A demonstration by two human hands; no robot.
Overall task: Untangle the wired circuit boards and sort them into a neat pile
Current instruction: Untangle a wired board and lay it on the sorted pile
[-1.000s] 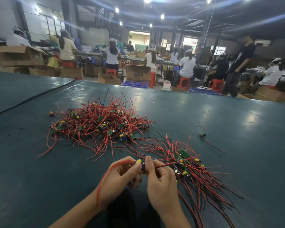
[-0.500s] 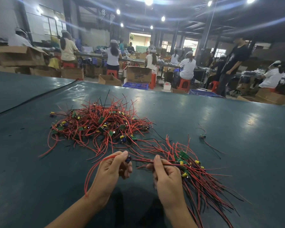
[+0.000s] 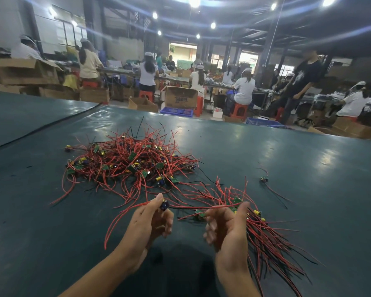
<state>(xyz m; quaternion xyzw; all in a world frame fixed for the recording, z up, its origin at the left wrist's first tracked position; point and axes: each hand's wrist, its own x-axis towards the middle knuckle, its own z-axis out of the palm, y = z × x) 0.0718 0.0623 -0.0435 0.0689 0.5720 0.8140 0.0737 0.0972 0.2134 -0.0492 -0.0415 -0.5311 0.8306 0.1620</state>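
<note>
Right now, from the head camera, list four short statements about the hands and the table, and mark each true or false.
1. The left hand pinches a small board. True.
2. All the boards lie in one heap. False: a tangled heap lies farther back, a second bundle lies by the right hand, and a lone board sits apart on the right.
3. A red wire stretches from the left hand towards the right hand. True.
4. The table is bright yellow. False: it is dark green.
</note>
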